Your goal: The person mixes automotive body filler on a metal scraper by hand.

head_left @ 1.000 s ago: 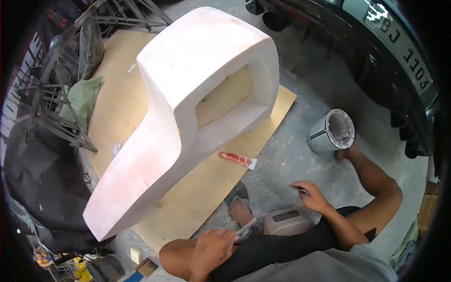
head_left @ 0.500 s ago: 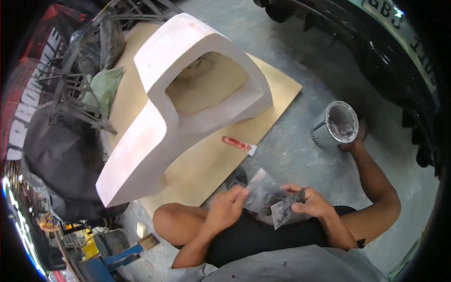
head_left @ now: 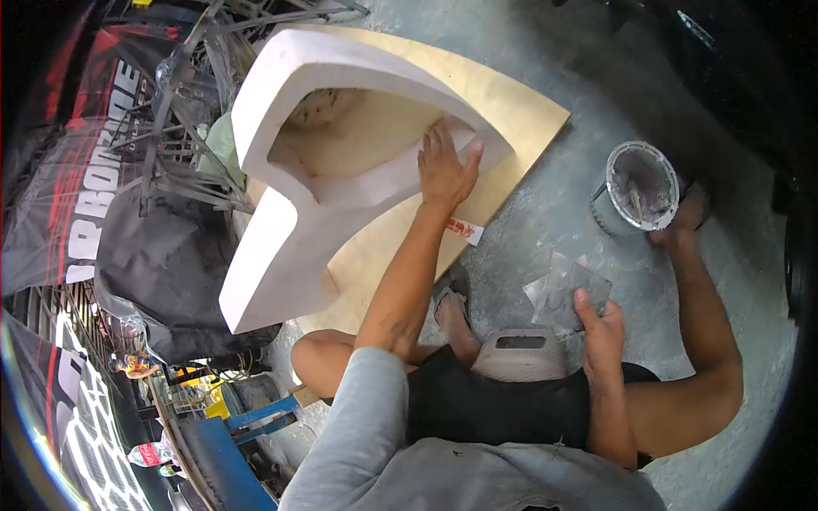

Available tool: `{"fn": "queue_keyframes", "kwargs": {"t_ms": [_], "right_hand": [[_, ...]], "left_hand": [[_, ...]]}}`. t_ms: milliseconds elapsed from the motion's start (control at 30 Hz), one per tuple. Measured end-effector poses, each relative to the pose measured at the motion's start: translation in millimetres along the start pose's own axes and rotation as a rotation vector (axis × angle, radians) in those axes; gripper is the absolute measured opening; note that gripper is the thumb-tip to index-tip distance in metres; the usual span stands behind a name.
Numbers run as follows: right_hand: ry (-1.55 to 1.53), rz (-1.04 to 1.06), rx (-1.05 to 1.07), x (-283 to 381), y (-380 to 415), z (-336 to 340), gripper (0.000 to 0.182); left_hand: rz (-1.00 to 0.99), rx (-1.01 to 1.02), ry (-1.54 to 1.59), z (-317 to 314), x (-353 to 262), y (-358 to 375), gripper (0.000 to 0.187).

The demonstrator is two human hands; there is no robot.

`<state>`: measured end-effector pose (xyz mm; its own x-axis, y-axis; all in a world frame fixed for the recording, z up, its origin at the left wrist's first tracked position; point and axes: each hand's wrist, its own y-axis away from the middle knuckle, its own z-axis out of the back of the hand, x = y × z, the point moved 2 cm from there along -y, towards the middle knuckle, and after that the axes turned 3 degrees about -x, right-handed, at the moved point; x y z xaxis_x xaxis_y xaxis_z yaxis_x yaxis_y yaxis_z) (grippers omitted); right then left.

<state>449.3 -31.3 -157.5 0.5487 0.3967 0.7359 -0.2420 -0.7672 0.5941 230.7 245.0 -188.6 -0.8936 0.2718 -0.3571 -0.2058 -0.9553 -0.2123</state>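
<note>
A large pale pinkish-white moulded piece with a wide opening lies on a tan board. My left hand rests on the lower right rim of that opening, fingers stretched out and holding nothing. In my right hand, flat grey-smeared putty spreaders are pinched under the thumb, overlapping each other. A red-and-white tube on the board is partly covered by my left forearm. Up and right of my right hand stands an open can with grey residue inside.
Between my legs is a pale plastic container with a handle slot. A black covered bulky object and metal frames crowd the left. The board has a corner pointing right over the grey floor.
My left hand has let go of a spreader and reached forward onto the moulded piece. My right hand, now holding the spreaders together, has shifted right. The view has shifted too.
</note>
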Motion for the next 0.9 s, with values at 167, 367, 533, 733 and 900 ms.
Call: {"fn": "queue_keyframes", "kwargs": {"t_ms": [167, 367, 533, 733, 900], "right_hand": [[0.072, 0.017, -0.079, 1, -2, 10, 0.04], [0.165, -0.13, -0.155, 5, 3, 9, 0.041], [0.035, -0.054, -0.078, -12, 3, 9, 0.036], [0.029, -0.057, 0.006, -7, 10, -16, 0.037], [0.182, 0.023, 0.104, -2, 19, -24, 0.029]], "left_hand": [[-0.084, 0.162, -0.327, -24, -17, 1, 0.11], [0.046, 0.538, -0.781, 53, 25, 35, 0.11], [0.099, 0.764, -0.883, 136, 10, 71, 0.097], [-0.205, 0.18, -0.63, 114, 26, 63, 0.093], [-0.077, 0.414, -0.513, 77, 38, 48, 0.083]]}}
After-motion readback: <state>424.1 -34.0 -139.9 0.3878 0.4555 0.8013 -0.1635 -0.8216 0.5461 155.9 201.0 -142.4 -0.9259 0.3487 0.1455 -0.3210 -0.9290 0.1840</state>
